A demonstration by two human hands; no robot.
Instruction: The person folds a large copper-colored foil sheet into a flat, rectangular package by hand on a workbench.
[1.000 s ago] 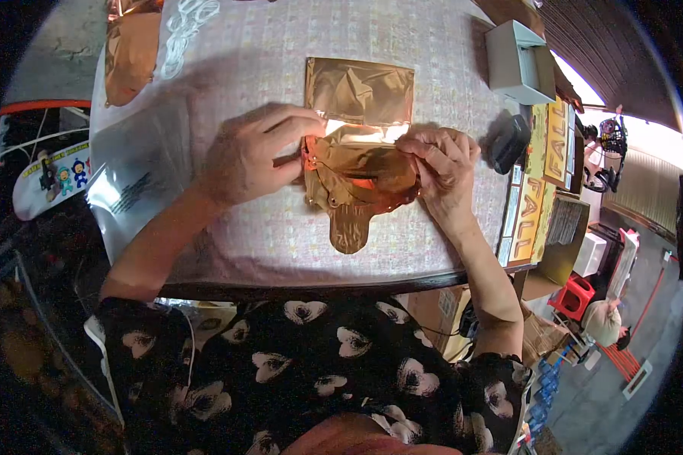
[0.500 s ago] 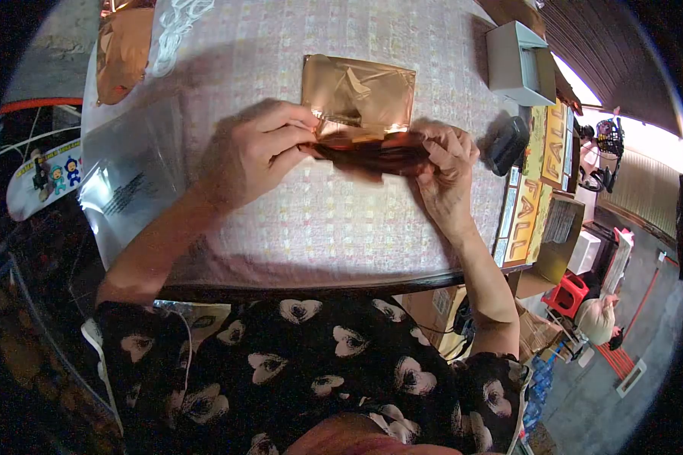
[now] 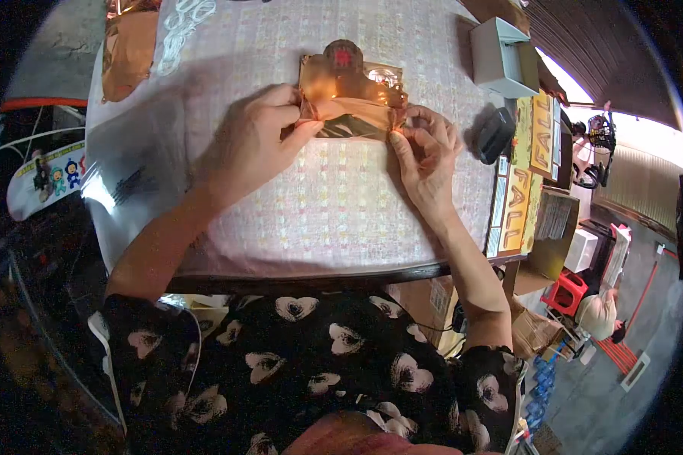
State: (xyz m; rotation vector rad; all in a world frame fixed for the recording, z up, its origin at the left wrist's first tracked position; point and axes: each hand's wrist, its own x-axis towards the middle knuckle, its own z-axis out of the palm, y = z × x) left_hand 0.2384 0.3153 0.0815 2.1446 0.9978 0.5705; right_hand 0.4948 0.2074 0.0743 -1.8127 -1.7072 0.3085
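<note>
We see the crumpled copper-coloured foil balloon (image 3: 350,95), long axis left to right, pinched at opposite ends by left hand (image 3: 254,148) and right hand (image 3: 425,163)

We're seeing this through a fisheye: a black vignette rings the frame and straight lines bow hard near the rim. Daylight floods in from 3 o'clock, where the opening (image 3: 649,133) is blown out white. The desk (image 3: 319,220) is evenly bright, and a soft shadow spreads off the left hand (image 3: 254,144) toward 10 o'clock. Hot glints on the copper foil (image 3: 349,95), glare on the clear plastic (image 3: 121,189) at 9 o'clock. Centre's sharp, edges dim and smeary.
</note>
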